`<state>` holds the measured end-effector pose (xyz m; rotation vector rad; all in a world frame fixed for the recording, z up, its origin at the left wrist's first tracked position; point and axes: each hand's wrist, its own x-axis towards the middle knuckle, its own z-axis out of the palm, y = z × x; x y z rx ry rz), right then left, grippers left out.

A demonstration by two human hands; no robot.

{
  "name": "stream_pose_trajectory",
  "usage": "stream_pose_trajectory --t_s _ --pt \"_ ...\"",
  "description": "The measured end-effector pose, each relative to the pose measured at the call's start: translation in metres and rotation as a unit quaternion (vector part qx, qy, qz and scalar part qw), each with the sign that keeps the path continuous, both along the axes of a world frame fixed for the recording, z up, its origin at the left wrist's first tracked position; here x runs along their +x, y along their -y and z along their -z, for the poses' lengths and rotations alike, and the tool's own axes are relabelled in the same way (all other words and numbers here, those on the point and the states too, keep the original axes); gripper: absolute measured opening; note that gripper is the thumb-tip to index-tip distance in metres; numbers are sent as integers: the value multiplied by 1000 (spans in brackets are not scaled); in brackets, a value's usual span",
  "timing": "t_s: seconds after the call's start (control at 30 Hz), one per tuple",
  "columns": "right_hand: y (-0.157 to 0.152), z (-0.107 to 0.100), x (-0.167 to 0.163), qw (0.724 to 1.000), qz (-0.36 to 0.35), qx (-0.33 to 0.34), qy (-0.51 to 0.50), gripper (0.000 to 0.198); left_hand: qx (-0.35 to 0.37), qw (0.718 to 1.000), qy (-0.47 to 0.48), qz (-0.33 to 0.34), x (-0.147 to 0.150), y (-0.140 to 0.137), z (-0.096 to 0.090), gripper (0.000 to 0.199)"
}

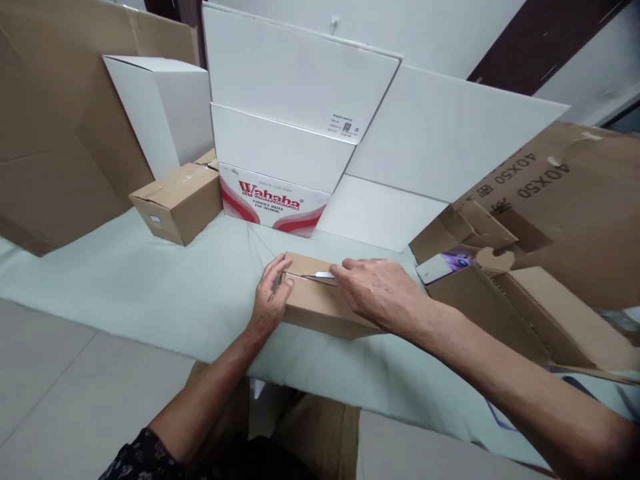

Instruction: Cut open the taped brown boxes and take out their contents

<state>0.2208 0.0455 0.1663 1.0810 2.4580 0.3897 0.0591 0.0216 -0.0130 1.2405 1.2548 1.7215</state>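
Steadying the box on the cloth with the left hand clamped on its 9 o'clock end. Pinching a white strip, perhaps a blade but mostly hidden, in the right hand, towards 3 o'clock along the top seam. Seems busy working that seam. Calls, probably, for a firm left hold and a careful right-hand touch. Flanked by the Wahaha carton at 11 o'clock and the open carton at 3.

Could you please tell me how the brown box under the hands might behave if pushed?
The brown box would probably slide, not roll, given its flat sides. Its parted top flaps may flex. Creased cloth beneath might bunch.
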Motion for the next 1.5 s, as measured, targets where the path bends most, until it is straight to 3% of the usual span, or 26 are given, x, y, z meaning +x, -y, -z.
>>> stream_pose_trajectory --t_s 0.3,0.8,1.1,1.5 --pt "-3 12 -9 999 -32 7 -16 27 -11 999 30 -2 3 -3 5 39" --pt "-4 14 -12 998 -48 32 -3 23 -13 999 42 -15 5 -5 9 39" --pt "0 4 -17 999 -30 -4 17 27 -12 999 50 -9 5 -4 10 40" --pt "-5 0 9 999 -37 10 33 26 -20 998 63 -4 5 -3 10 39"
